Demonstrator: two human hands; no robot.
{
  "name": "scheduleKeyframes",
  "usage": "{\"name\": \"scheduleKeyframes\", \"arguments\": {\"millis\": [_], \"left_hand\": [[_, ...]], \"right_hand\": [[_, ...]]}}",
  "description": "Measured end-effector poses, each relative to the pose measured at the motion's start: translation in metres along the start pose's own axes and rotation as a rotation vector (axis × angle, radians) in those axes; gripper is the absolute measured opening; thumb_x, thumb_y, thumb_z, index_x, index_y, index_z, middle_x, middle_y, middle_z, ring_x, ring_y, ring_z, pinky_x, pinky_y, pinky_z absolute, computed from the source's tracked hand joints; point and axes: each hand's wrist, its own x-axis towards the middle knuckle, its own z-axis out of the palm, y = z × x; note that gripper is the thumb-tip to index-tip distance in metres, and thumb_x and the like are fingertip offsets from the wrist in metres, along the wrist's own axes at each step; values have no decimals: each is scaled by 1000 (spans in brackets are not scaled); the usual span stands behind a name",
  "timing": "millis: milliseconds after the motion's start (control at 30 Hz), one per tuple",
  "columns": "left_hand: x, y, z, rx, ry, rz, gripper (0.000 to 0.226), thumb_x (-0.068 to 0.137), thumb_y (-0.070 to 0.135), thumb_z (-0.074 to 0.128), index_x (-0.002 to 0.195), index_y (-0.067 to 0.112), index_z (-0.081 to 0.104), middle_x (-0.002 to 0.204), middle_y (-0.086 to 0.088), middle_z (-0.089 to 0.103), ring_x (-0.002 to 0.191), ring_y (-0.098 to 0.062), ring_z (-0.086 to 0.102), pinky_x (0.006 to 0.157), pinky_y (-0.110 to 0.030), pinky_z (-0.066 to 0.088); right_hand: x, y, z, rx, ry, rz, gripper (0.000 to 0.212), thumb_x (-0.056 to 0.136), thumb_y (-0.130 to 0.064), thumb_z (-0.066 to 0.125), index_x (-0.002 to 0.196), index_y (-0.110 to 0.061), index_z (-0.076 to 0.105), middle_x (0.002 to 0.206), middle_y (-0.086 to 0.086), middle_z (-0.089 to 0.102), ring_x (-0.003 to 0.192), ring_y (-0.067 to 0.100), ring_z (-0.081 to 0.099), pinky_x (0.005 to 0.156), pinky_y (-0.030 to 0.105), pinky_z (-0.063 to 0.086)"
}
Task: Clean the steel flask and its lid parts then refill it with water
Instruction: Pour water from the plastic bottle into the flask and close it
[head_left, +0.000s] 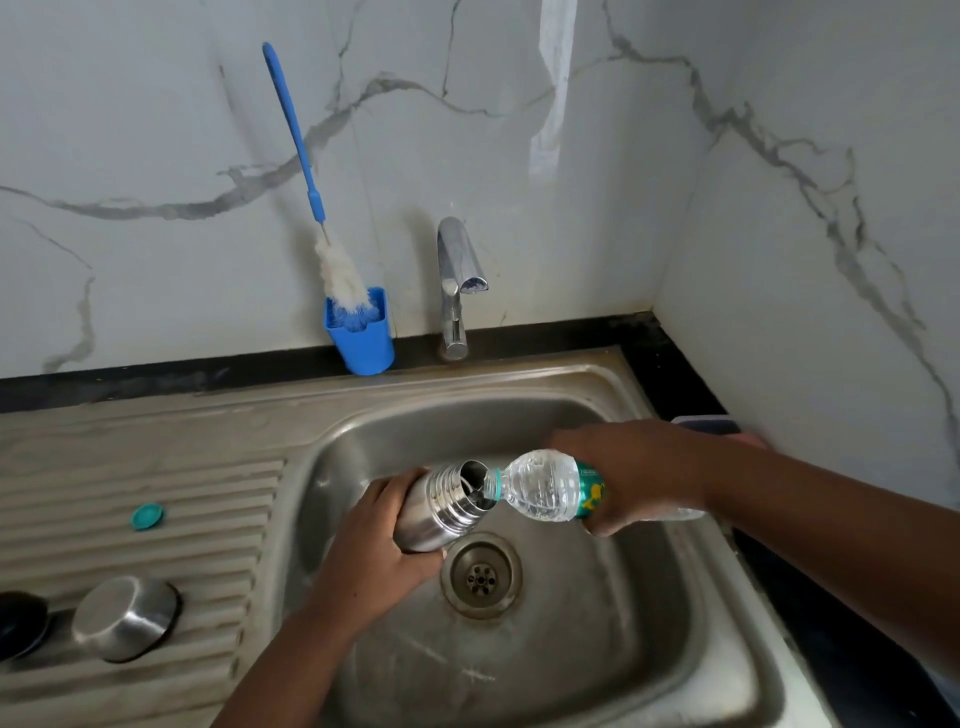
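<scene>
While the left hand (374, 540) grips the body of the cylindrical brushed-steel flask (441, 506) and tilts its threaded mouth up and to the right over the stainless-steel sink basin (597, 597), the right hand (631, 475) is wrapped round the clear plastic water bottle with a green label (545, 491), tipped so its teal-ringed neck sits at the flask's opening. This looks like the refilling step, and it goes best if the bottle neck stays inside the rim, not merely beside it, so that the stream lands in the flask and any spill falls toward the round metal drain (480, 574) just near of it. Raising the bottle's base slowly should keep the flow from gulping and splashing; bringing the flask nearer to upright as it fills would stop water running back over the threads. How full the flask is cannot be told from this view. On the ribbed draining surface (156, 467) to the left lie the small teal bottle cap (147, 516), a domed steel lid cup (127, 618) turned mouth down, and a black round part (21, 626) at the left edge, all well apart from the pouring. At the far wall stand a chrome tap (457, 280) and a blue-handled bottle brush (317, 208) in a blue plastic holder (361, 338).
</scene>
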Motion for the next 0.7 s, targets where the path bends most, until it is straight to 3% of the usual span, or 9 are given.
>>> {"name": "scheduleKeyframes", "arguments": {"millis": [533, 700], "left_hand": [[-8, -1, -2, 52, 28, 19, 79, 54, 44, 71, 128, 45, 45, 116, 15, 55, 104, -11, 59, 86, -42, 53], [-9, 1, -3, 63, 43, 24, 80, 52, 44, 69, 129, 42, 47, 116, 13, 56, 102, -11, 60, 84, -38, 53]], "right_hand": [[-7, -2, -3, -3, 11, -15, 70, 68, -39, 78, 128, -39, 40, 112, -12, 58, 94, 10, 57, 78, 29, 49], [-8, 0, -1, 1, 1, -16, 71, 68, -40, 78, 128, -40, 40, 115, -11, 59, 97, 10, 58, 84, 35, 52]]}}
